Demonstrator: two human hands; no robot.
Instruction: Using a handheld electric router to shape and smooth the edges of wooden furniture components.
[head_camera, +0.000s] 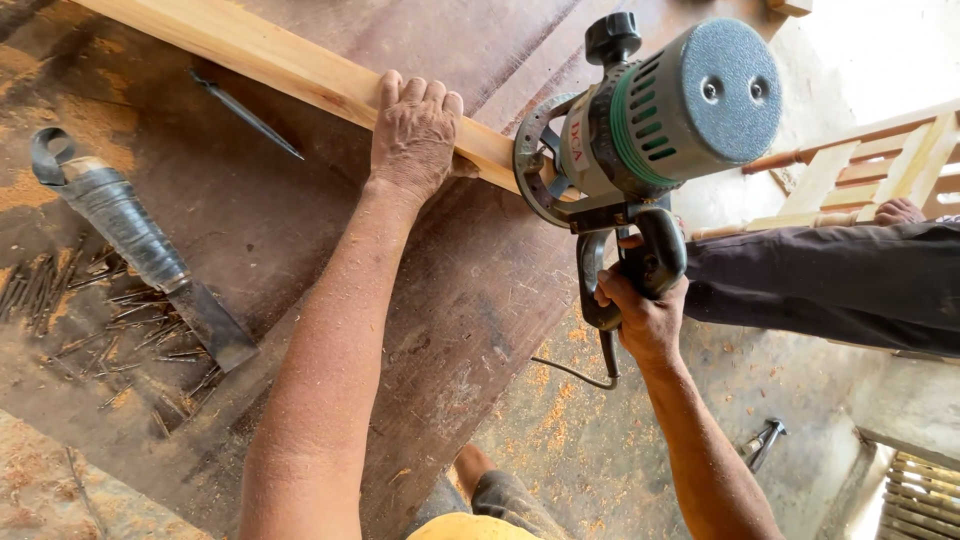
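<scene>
My left hand presses palm-down on a long pale wooden plank that lies diagonally across a dark workbench. My right hand grips the black handle of a grey and green electric power tool. The tool's round metal base sits at the plank's edge, just right of my left hand. A black cord hangs down from the handle.
A tape-wrapped chisel lies on the bench at left over several scattered nails. A thin dark spike lies near the plank. Another person's dark-clothed leg and hand are at right, beside a wooden frame. Sawdust covers the floor.
</scene>
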